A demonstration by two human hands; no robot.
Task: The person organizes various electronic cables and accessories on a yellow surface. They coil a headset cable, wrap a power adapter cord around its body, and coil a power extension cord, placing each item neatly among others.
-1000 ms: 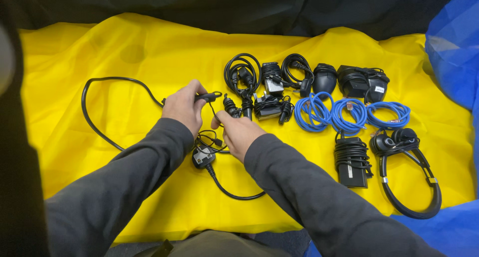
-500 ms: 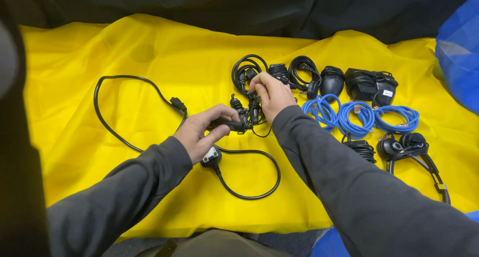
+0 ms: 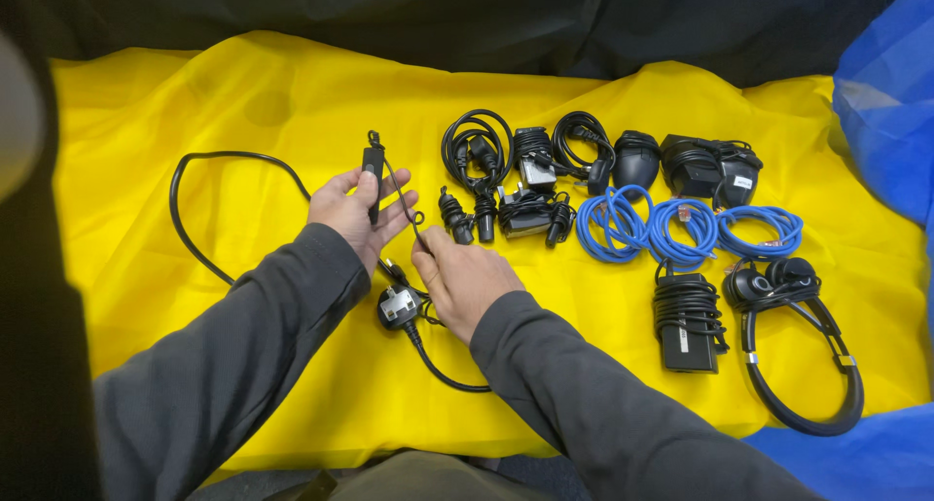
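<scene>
Your left hand (image 3: 355, 209) is lying palm up on the yellow cloth (image 3: 243, 102), fingers loosely curled around a small black connector block (image 3: 373, 170) that is standing upright between thumb and fingers. A thin black wire (image 3: 401, 197) is running from the top of that block down toward your right hand (image 3: 465, 277).

Your right hand is resting knuckles up just right of the left one, fingertips pinching the thin wire near a small loop. The grip is narrow; which fingers are closing on it, you cannot tell from this angle.

A black power cord (image 3: 199, 219) is trailing out to the left in a wide open curve on the cloth and coming back under your left wrist. Its white-faced plug (image 3: 399, 306) is lying flat just below the gap between your hands, with more cord curling off beneath your right forearm.

Past your right hand, toward the far side of the cloth, sorted items are sitting in a row: coiled black cables (image 3: 477, 151), a small adapter with its lead (image 3: 530, 170), a black mouse (image 3: 637, 161) and a black charger bundle (image 3: 710, 170). Below those, three blue cable coils (image 3: 681, 231) are lying side by side, touching. Nearer you on the right, a black power brick (image 3: 689, 321) wrapped in its own cord is sitting just beside a black headset (image 3: 798, 345).
</scene>
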